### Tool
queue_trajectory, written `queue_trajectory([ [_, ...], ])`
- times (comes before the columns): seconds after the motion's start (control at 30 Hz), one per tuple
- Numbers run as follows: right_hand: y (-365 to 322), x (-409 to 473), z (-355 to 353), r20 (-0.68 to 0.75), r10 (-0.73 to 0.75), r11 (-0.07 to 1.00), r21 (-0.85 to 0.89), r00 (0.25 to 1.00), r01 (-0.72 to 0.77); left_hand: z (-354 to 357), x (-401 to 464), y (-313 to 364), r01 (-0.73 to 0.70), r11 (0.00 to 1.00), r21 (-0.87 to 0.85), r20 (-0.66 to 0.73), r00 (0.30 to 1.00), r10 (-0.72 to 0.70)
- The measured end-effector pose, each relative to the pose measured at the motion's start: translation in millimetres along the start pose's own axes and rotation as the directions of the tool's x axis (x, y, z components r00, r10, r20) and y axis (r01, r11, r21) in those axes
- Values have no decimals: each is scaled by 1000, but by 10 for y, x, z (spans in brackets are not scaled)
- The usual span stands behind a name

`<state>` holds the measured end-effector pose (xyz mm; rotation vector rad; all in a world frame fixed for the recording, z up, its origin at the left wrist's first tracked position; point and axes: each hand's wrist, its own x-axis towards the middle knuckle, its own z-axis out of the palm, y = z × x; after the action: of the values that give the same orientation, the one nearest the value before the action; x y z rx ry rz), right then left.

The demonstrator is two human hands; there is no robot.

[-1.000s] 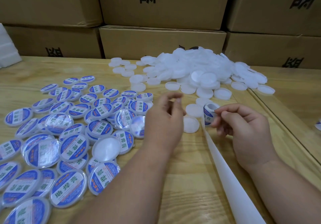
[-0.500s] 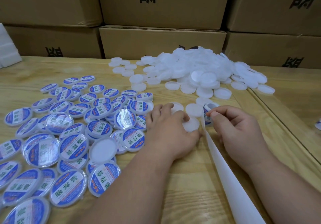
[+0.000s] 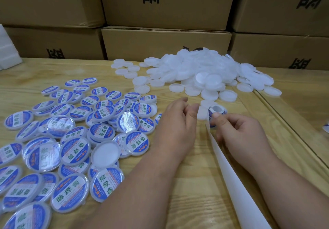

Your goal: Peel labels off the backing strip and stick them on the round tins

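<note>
While our forearms reach in from the bottom edge, we see the long white paper backing strip (image 3: 229,171) run up the pale wooden table (image 3: 201,193) between them, narrowing toward our right hand (image 3: 240,132). To the left, nearest us, lie the labelled round tins with blue, white and green stickers (image 3: 71,191), overlapping in a broad scatter; among them sits one plain white tin without a sticker (image 3: 106,153).

Our right hand has its fingers curled round the small roll of blue and white labels (image 3: 216,113), the thumb pressed against its side, with the strip hanging from it. Our left hand (image 3: 175,127) hovers just left of the roll, thumb and forefinger brought close together; whether they pinch a label we cannot tell, since nothing shows between them. A bare white tin (image 3: 203,112) rests on the table between the two hands, partly hidden.

Further back a heap of unlabelled translucent white round tins (image 3: 204,72) spreads across the table, with a few strays at its edges. Behind everything stand stacked brown cardboard boxes printed with black characters (image 3: 165,42).
</note>
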<state>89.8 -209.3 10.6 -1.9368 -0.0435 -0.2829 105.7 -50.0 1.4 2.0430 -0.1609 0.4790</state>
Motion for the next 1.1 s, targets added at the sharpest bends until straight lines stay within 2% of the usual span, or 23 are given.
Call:
queue_trajectory([
  [0.1, -12, -2, 6, 13, 9, 999, -31, 1000, -9, -5, -29, 48, 64, 984, -166, 22, 998, -61],
  [0.2, -10, 2, -2, 8, 6, 999, -49, 1000, -6, -4, -29, 68, 139, 957, -255, 81, 989, -123],
  [0.43, -9, 22, 2, -72, 51, 998, -20, 996, -53, -36, -51, 34, 75, 991, -114, 221, 974, -48],
  [0.7, -28, 25, -20, 47, 38, 999, 36, 998, -40, -47, -64, 63, 22, 1000, -17, 371, 929, -14],
  [0.97, 43, 86, -42, 86, 125, 992, 10, 988, -126, -23, -60, 17, 62, 994, -91, 369, 929, -24],
  [1.1, -7, 62, -60, 117, 105, 994, -13, 988, -104, -15, -59, 16, 60, 992, -114, 345, 939, -17],
])
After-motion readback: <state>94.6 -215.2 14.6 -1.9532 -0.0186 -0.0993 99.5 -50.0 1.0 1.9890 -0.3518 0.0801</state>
